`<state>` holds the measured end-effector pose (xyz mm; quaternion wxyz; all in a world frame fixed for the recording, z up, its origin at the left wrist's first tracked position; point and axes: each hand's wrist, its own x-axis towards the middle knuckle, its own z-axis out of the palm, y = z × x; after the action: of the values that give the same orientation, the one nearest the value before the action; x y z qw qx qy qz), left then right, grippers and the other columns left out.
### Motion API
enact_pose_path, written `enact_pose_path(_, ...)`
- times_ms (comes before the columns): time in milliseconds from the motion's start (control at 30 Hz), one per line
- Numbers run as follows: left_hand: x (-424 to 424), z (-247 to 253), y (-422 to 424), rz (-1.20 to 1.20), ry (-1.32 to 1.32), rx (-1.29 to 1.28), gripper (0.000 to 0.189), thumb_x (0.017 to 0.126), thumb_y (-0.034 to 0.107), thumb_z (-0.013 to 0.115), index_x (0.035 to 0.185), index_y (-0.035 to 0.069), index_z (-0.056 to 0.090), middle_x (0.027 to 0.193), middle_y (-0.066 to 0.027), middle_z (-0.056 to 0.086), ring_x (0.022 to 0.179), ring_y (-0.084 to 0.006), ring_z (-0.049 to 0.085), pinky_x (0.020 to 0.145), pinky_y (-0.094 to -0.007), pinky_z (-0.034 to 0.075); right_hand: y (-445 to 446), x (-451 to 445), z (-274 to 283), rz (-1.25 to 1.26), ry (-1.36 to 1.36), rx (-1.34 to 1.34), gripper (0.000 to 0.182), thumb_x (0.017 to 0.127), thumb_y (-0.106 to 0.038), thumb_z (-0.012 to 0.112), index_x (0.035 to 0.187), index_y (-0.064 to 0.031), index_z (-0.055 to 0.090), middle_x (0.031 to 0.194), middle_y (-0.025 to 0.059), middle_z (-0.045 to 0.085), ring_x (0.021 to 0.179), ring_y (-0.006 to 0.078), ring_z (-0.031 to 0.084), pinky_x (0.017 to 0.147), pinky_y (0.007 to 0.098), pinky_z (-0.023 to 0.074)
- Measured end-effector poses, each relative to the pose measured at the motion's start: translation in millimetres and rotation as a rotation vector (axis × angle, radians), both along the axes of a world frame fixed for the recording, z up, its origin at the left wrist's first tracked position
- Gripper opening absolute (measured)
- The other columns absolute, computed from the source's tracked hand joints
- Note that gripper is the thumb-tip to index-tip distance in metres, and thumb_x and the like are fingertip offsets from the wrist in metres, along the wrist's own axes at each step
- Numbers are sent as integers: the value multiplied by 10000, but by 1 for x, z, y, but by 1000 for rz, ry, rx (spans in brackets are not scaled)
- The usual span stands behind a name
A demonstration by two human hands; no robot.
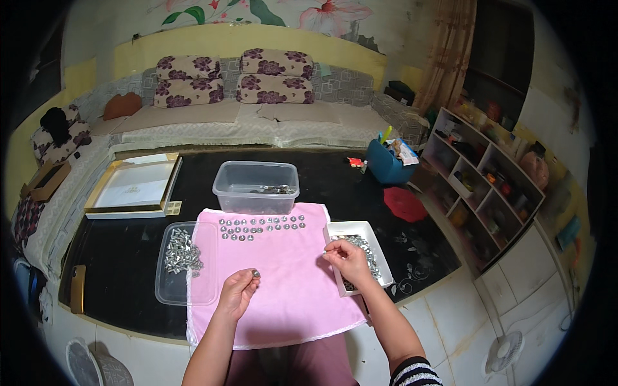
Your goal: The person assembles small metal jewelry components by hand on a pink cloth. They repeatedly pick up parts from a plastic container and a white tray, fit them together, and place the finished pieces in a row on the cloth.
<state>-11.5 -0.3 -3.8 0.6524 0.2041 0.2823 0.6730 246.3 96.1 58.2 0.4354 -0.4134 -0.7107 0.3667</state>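
Observation:
My left hand (237, 294) pinches a small round metal part (255, 273) above the pink cloth (285, 309). My right hand (348, 260) is over the near-left side of a white box (381, 241), with a tiny shiny metal piece (325, 252) between thumb and fingertip. Many small nut-like metal pieces (363, 243) lie in that box, partly hidden by the hand. Rows of small round metal parts (253, 222) stand on the cloth's far half. At the left, a clear plastic lid (166, 289) holds a heap of metal bolts or sleeves (181, 251).
Behind the cloth stands a clear plastic tub (256, 205) with some metal parts inside. The black table (130, 289) also carries a flat box (130, 186), a phone (77, 289), a red mat (405, 204) and a blue bin (386, 166). A shelf unit (475, 164) is at the right.

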Motion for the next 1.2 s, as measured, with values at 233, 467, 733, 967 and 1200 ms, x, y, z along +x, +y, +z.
enact_pose_path(233, 1, -2, 1, -4, 59, -8, 134, 830, 101, 562, 904, -11, 578, 820, -73, 607, 721, -118, 579, 660, -197, 484, -30, -59, -12, 229, 366, -227, 119, 742, -3, 625, 837, 6, 554, 749, 5, 562, 642, 28, 505, 576, 152, 417)
enact_pose_path(467, 1, -1, 1, -13, 86, -8, 164, 837, 104, 554, 944, -20, 566, 843, -74, 603, 758, -123, 578, 699, -205, 483, -35, -100, -31, 391, 489, -358, 144, 766, 17, 592, 907, 20, 567, 790, 26, 574, 694, 48, 536, 614, 162, 445)
enact_pose_path(733, 2, 1, 0, -8, 109, -18, 159, 842, 97, 544, 943, -25, 562, 869, -84, 602, 775, -127, 580, 716, -210, 486, -33, -106, -44, 427, 596, -418, 160, 769, 32, 586, 926, 27, 556, 838, 87, 608, 737, 120, 588, 685, 227, 496)
enact_pose_path(967, 2, 0, 1, -4, 117, -7, 163, 845, 93, 539, 953, -28, 555, 880, -89, 604, 768, -131, 587, 726, -218, 490, -39, -111, -44, 421, 670, -481, 180, 768, 52, 578, 945, 24, 571, 858, 92, 601, 775, 135, 588, 720, 244, 498)
enact_pose_path(1200, 2, -2, 0, -6, 116, 1, 150, 850, 94, 531, 946, -18, 558, 874, -82, 607, 767, -124, 590, 709, -213, 487, -40, -113, -42, 408, 504, -264, 131, 768, 18, 607, 898, 11, 606, 875, 43, 566, 766, 84, 559, 665, 180, 458)
